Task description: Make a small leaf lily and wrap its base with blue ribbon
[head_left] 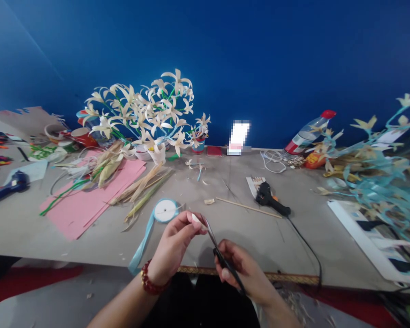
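Note:
My left hand [177, 241], with a red bead bracelet [151, 279] at the wrist, pinches a small pale strip [198, 222] between thumb and fingers. My right hand [237, 264] is closed around the black handles of a pair of scissors [222, 255]. The scissor blades point up and left and reach the fingertips of my left hand, beside the strip. Just behind my left hand lies a white spool [165, 210] of light blue ribbon [146, 243]. A thin wooden stick [248, 207] lies on the grey table [102, 246] beyond both hands.
White flowers [150, 107] in cups stand at the back. Pink sheets [78, 214] and dried husks [146, 184] lie left. A black glue gun [271, 198] with a cord is right of centre. Farther right are a bottle [305, 134], a white power strip [365, 241] and blue stems [379, 196].

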Available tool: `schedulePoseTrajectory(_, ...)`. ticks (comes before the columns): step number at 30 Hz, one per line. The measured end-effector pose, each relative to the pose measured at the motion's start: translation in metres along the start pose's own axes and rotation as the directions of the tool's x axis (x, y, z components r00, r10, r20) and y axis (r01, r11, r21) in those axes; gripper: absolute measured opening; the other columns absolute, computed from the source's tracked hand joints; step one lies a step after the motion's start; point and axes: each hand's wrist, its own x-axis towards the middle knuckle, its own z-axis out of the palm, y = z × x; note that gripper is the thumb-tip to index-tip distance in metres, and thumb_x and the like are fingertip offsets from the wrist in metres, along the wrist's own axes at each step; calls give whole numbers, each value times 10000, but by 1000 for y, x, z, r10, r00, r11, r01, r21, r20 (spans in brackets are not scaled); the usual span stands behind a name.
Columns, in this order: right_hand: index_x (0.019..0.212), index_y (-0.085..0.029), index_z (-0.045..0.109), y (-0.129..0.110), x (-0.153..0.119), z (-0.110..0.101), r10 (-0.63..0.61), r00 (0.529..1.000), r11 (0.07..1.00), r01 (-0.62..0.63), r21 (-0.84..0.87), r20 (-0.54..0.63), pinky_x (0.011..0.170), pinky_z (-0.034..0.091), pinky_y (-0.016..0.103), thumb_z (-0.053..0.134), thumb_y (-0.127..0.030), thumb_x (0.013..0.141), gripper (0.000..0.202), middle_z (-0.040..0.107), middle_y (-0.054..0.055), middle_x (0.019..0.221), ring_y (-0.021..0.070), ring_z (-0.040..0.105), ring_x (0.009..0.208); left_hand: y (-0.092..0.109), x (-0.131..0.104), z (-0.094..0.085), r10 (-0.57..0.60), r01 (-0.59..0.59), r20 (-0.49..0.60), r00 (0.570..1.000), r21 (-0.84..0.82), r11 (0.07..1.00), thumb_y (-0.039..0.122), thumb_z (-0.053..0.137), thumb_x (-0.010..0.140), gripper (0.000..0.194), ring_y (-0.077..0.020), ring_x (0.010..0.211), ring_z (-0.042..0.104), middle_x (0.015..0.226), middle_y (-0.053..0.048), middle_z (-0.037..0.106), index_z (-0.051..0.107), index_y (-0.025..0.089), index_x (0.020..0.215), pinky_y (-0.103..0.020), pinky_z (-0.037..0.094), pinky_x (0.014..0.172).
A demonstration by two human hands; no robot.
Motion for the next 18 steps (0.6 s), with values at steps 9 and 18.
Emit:
schedulePoseTrajectory(9, 768, -208, 461, -2, 4, 1, 45, 998, 999, -45, -17, -42, 522, 343, 217, 794, -631, 652, 551, 528, -42, 694, 78, 451, 532, 2, 0, -3, -18, 18, 11, 1000, 24, 1000, 204, 698, 838, 111, -139, 787, 585, 874, -41, 658, 628, 155, 769, -278, 450, 800)
schedulePoseTrajectory(18, 725, -211, 454, 8, 7, 0, 61, 995, 998, -63, -17, -74, 456, 337, 197, 808, -612, 619, 545, 556, -58, 619, 56, 432, 453, 2, 3, -3, -31, 31, 13, 999, 27, 999, 194, 681, 852, 123, -141, 766, 578, 849, -43, 651, 604, 152, 765, -282, 443, 793)
